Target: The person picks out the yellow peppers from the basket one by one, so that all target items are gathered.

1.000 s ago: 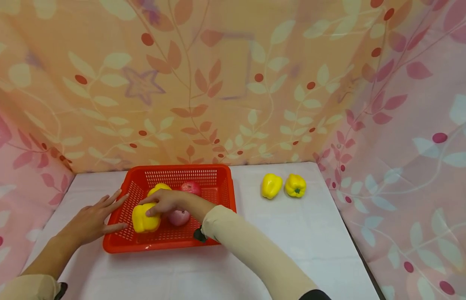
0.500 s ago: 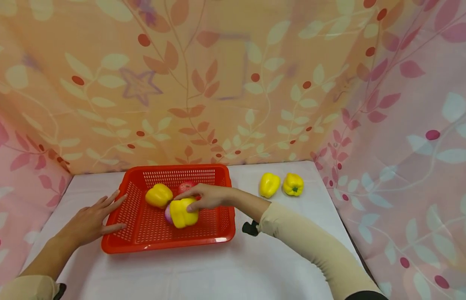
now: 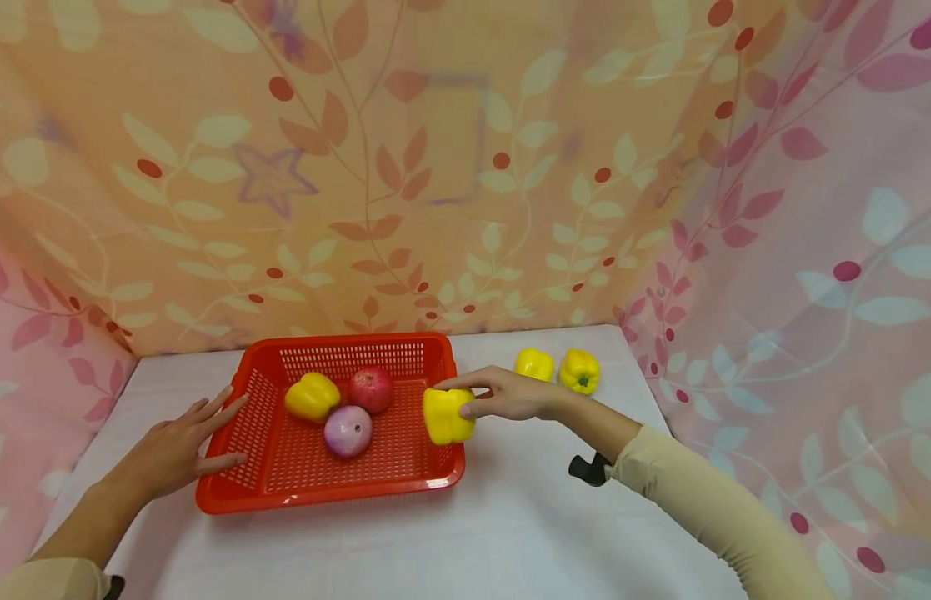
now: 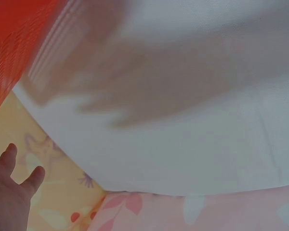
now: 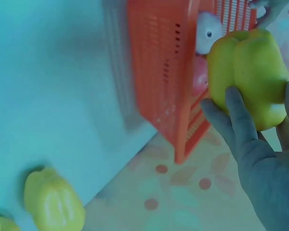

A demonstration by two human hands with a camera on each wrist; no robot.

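Note:
My right hand [image 3: 510, 393] grips a yellow bell pepper [image 3: 447, 416] between thumb and fingers, held up over the right rim of the red plastic basket [image 3: 390, 487]. In the right wrist view that bell pepper [image 5: 250, 77] shows large, with fingers along its side. My left hand [image 3: 168, 446] has its fingers spread against the basket's left rim. Inside the basket lie another yellow bell pepper [image 3: 312, 397], a red pomegranate-like fruit [image 3: 371, 389] and a purple-and-white onion [image 3: 348, 431]. At the left wrist view's edge, my left hand [image 4: 9, 187] is partly cut off.
Two more yellow bell peppers stand on the white-covered table right of the basket: one [image 3: 533, 364] partly behind my right hand, the other [image 3: 580, 371] beside it. Patterned cloth [image 3: 405, 167] hangs behind the table and along both sides.
My right hand has carried the bell pepper from the basket's left part rightward to its right rim, uncovering the onion and the red fruit. My left hand stays at the left rim.

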